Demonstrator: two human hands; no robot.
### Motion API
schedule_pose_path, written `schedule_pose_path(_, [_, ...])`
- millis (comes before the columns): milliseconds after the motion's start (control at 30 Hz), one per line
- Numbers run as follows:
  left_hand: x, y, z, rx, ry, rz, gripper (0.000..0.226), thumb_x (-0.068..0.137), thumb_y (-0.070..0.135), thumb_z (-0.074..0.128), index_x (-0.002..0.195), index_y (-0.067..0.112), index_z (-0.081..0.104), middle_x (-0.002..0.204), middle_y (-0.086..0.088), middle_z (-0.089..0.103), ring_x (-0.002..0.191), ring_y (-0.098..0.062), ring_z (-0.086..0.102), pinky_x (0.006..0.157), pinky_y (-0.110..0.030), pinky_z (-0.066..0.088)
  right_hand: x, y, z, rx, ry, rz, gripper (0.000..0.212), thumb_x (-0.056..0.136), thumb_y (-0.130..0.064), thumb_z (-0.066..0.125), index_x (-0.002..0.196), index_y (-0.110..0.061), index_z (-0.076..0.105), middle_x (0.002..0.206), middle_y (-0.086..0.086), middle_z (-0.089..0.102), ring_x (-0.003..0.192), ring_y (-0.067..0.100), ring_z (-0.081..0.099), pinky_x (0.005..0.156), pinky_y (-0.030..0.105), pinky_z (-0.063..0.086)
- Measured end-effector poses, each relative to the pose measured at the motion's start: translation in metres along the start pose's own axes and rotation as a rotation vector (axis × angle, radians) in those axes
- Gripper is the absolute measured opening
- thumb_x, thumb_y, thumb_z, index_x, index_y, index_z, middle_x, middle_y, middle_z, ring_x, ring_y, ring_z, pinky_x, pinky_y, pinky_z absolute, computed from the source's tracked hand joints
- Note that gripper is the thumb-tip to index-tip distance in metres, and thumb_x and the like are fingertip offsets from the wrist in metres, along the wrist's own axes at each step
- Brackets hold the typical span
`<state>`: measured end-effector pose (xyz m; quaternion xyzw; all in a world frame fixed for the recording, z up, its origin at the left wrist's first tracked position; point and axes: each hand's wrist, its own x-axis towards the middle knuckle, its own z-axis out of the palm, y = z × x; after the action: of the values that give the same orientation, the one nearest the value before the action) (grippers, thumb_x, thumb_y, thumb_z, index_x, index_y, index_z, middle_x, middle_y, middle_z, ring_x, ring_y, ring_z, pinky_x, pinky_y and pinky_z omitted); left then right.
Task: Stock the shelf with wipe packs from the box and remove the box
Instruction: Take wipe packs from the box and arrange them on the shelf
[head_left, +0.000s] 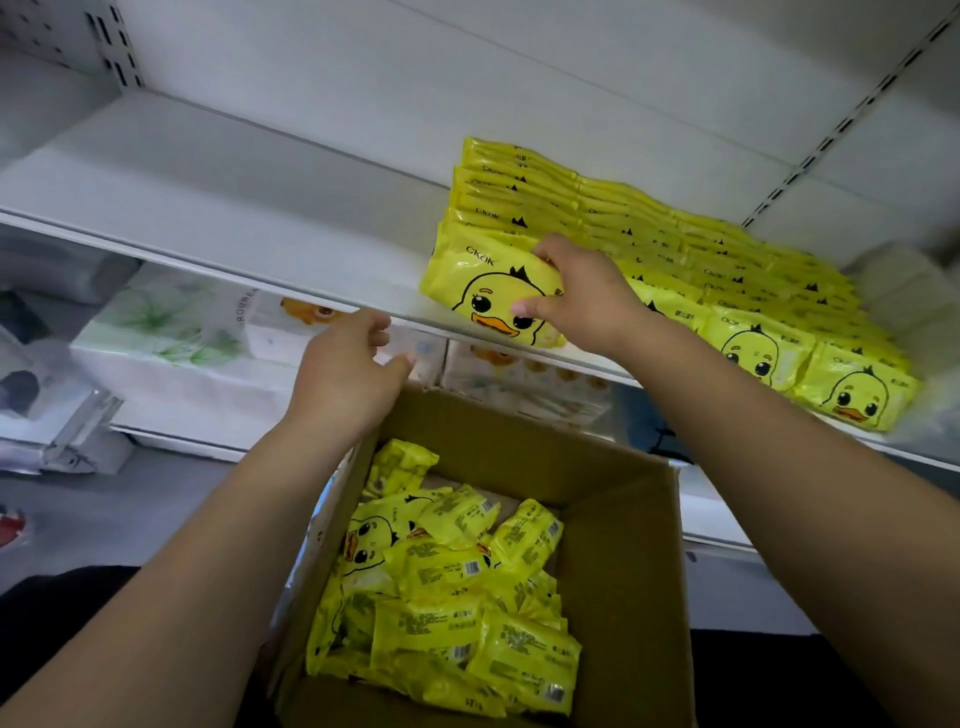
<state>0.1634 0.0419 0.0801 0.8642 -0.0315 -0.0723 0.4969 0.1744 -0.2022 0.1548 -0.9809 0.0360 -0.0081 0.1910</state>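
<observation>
Brown corrugated box (623, 545), open at the top, sits lowest in view with a loose heap of packs (441, 587) inside. They are flat and pillow-shaped, in glossy, crinkled yellow film, most lying back side up with barcodes and small print showing. Above it runs the shelf (234, 197), smooth white painted metal with a thin front lip. On its right half stand rows (753, 291) of the same packs, upright and pressed face to back from the front edge toward the back panel, the front ones showing a cartoon duck. The right hand (587, 296) grips the front pack (483, 291) of the leftmost row, at the shelf's front edge. Its fingers (550, 249) curl over the top edge and the thumb (524, 307) presses on the duck face, so the right part of that pack is pinched between them. The left hand (348, 364) hangs just beside the front edge, over the box's far left corner, fingers loosely bent and holding nothing. Below the shelf lie blurred white-wrapped tissue bundles (171, 338).
</observation>
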Motion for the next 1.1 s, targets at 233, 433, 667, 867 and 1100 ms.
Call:
schedule_pose_path(233, [0.004, 0.001, 0.013, 0.302, -0.093, 0.141, 0.061, 0.094, 0.031, 0.067, 0.149, 0.015, 0.046, 0.156, -0.004, 0.043, 0.146, -0.025, 0.034, 0.114, -0.038, 0.033, 0.033, 0.008, 0.016, -0.268, -0.020, -0.040, 0.059, 0.090, -0.028, 0.075, 0.139, -0.014, 0.044, 0.130, 0.012, 0.060, 0.112, 0.034, 0.057, 0.075, 0.033, 0.036])
schedule_pose_path(433, [0.011, -0.004, 0.025, 0.493, -0.193, 0.200, 0.066, 0.096, 0.035, 0.066, 0.153, 0.013, 0.040, 0.167, -0.010, 0.024, 0.155, -0.029, 0.017, 0.123, -0.049, 0.023, 0.032, 0.016, 0.027, -0.482, 0.184, -0.137, 0.063, 0.082, -0.039, 0.078, 0.132, -0.011, 0.051, 0.128, 0.011, 0.052, 0.120, 0.032, 0.048, 0.089, 0.043, 0.040])
schedule_pose_path(667, [0.005, -0.013, 0.026, 0.584, -0.201, 0.210, 0.067, 0.097, 0.039, 0.063, 0.154, 0.013, 0.038, 0.168, -0.011, 0.018, 0.155, -0.031, 0.017, 0.122, -0.053, 0.024, -0.005, 0.021, 0.042, -0.363, 0.398, -0.169, 0.070, 0.076, -0.048, 0.080, 0.129, -0.010, 0.057, 0.130, 0.010, 0.055, 0.121, 0.032, 0.047, 0.096, 0.044, 0.036])
schedule_pose_path(867, [-0.024, -0.036, 0.033, 0.597, -0.286, 0.074, 0.076, 0.100, 0.050, 0.053, 0.159, 0.012, 0.023, 0.167, -0.016, 0.017, 0.151, -0.037, 0.023, 0.117, -0.051, 0.031, -0.081, 0.034, 0.092, -0.218, 0.381, -0.255, 0.044, 0.085, -0.039, 0.075, 0.117, -0.012, 0.063, 0.119, 0.006, 0.061, 0.114, 0.027, 0.048, 0.093, 0.041, 0.039])
schedule_pose_path(1100, [-0.072, -0.078, 0.051, 0.541, -0.225, 0.060, 0.091, 0.101, 0.044, 0.054, 0.162, 0.008, -0.004, 0.151, -0.021, 0.034, 0.120, -0.045, 0.053, 0.084, -0.048, 0.047, -0.153, 0.074, 0.186, 0.085, -0.159, 0.063, 0.040, 0.088, -0.044, 0.073, 0.113, -0.015, 0.065, 0.116, 0.004, 0.064, 0.115, 0.025, 0.053, 0.091, 0.036, 0.042])
